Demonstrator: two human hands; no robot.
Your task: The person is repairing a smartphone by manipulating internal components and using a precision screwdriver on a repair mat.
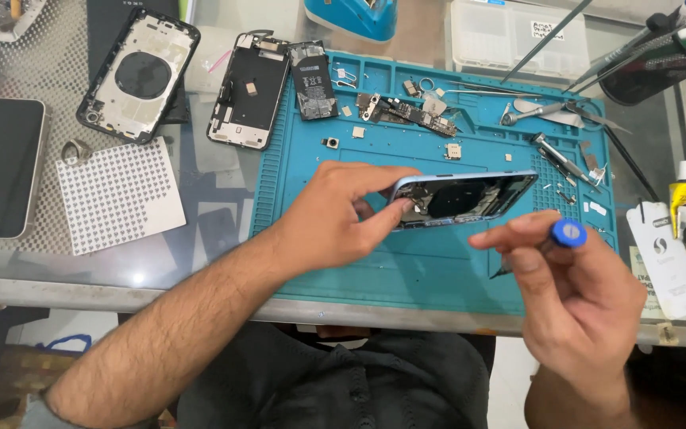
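Phone frame, flat, metal-edged, left hand gripping

mat: teal | phone frame: light blue | screwdriver cap: blue | sheet: white, dotted

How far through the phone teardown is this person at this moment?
Well into it. Already out and lying on the blue mat: the battery, the logic board and small parts; a screen assembly lies beside the mat. In hand: the left hand tilts the blue phone frame on edge, while the right hand holds a blue-capped screwdriver. Left: parts still sit inside the frame.
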